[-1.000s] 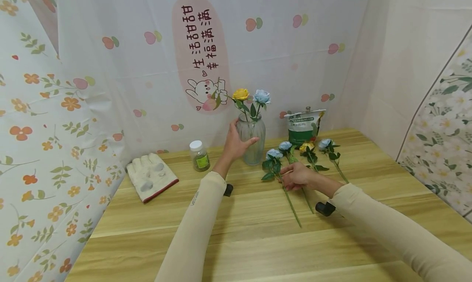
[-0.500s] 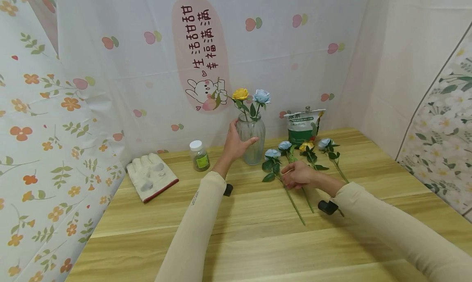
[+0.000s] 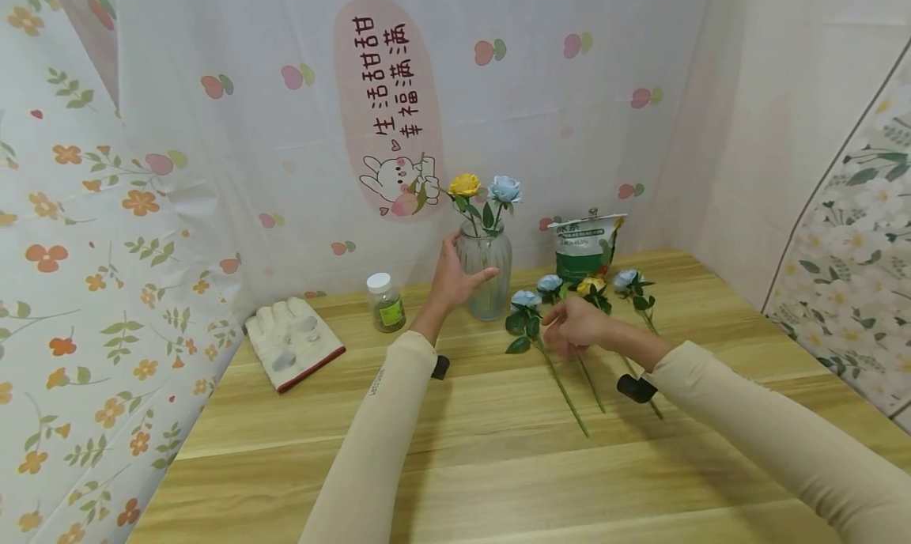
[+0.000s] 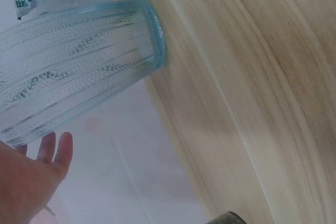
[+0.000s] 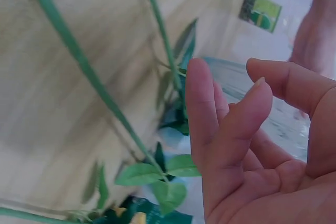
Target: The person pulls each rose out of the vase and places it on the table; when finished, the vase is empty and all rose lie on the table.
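A clear ribbed glass vase [image 3: 493,279] stands upright at the back, holding a yellow rose [image 3: 464,184] and a light blue rose [image 3: 505,189]. My left hand [image 3: 453,281] holds the vase from its left side, thumb across the front. Several long-stemmed roses lie to the right: a blue rose [image 3: 525,299] nearest the vase, another blue rose [image 3: 550,284], a yellow rose [image 3: 592,284], and a blue rose [image 3: 626,281] farthest right. Above their stems hovers my right hand [image 3: 578,325]. Its loosely bent fingers [image 5: 202,98] hold nothing in the right wrist view.
A white-capped jar [image 3: 386,303] with a green label stands left of the vase. Farther left lies a pale work glove [image 3: 295,342] with a red cuff. Behind the roses stands a green and white pouch [image 3: 585,247], close to the printed curtain [image 3: 555,133].
My right hand was at the nearest blue rose's stem and shifted it slightly right; now it has let go and moved up and right. The left hand stays on the vase.
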Demonstrator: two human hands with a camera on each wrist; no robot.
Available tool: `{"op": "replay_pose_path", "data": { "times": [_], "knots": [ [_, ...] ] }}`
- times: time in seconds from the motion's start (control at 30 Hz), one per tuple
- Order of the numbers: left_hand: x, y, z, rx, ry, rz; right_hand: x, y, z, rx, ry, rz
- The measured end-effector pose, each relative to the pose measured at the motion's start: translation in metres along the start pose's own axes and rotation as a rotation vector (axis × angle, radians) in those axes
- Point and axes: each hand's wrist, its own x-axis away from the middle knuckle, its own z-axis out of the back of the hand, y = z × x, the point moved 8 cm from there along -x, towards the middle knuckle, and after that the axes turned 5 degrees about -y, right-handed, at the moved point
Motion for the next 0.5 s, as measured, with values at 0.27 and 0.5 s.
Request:
{"op": "replay_pose_path", "data": {
  "times": [0.27,0.5],
  "knots": [
    [0.002,0.000,-0.001,0.032,-0.005,0.007,0.003,-0.022,0.011,0.038,0.018,0.021],
    [-0.001,0.005,0.001,-0.005,-0.010,0.029,0.002,-0.046,0.023,0.044,0.086,0.084]
  ]
}}
